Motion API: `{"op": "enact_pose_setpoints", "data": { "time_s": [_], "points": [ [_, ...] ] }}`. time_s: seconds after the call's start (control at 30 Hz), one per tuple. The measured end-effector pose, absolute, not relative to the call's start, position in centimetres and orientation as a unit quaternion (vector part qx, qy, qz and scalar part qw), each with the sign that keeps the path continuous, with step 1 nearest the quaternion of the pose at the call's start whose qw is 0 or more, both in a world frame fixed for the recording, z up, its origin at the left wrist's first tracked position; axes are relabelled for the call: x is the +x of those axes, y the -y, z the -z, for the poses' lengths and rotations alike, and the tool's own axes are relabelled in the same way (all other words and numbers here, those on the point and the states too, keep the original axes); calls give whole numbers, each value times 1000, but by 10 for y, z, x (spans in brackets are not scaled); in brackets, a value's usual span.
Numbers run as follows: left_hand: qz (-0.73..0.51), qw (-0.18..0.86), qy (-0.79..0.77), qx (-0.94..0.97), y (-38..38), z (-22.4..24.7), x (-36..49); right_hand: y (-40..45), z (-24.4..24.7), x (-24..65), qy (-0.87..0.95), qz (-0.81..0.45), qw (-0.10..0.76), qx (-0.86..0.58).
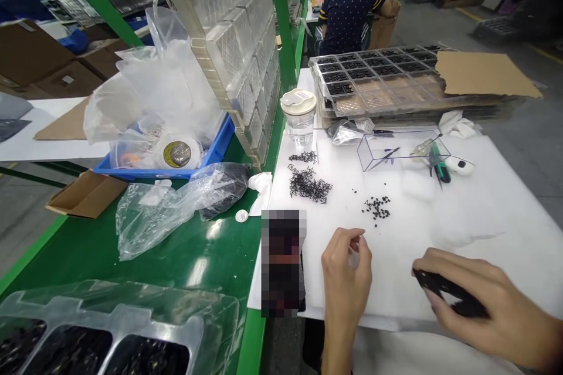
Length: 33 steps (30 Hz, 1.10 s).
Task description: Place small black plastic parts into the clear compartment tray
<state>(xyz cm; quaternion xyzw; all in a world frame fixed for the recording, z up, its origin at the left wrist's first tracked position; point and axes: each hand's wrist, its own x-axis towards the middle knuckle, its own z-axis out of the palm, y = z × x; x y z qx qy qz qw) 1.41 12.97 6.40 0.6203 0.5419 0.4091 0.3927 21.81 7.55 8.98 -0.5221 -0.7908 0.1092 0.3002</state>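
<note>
My left hand (347,269) is over the front of the white work surface (396,246), thumb and fingertips curled together; anything between them is too small to make out. To its right, my right hand (479,299) is wrapped round a black tool, whose exact kind I cannot tell. Beyond my left hand lies a loose scatter of tiny black parts (379,207). A denser pile of thin black angular pieces (308,186) sits further left, with a smaller group behind it.
A lidded cup (299,117), a clear box (396,149) and green-handled pliers (441,167) stand behind. Compartment trays (378,79) are stacked at the back. Left are a blue bin (220,143), plastic bags and a black-filled tray (109,319). A person sits further off.
</note>
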Motion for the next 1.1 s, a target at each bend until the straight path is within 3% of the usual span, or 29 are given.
{"op": "enact_pose_setpoints", "data": {
  "time_s": [0.1,0.2,1.1],
  "points": [
    [-412,390,-543,619,-130,-63,15,-76,-60,214,809,-128,263,-510],
    [-406,384,-545,625,-129,-63,15,-75,-46,211,811,-90,281,-505],
    [-380,331,-561,656,-126,-63,20,-98,-53,216,846,-52,318,-425]
  ]
}}
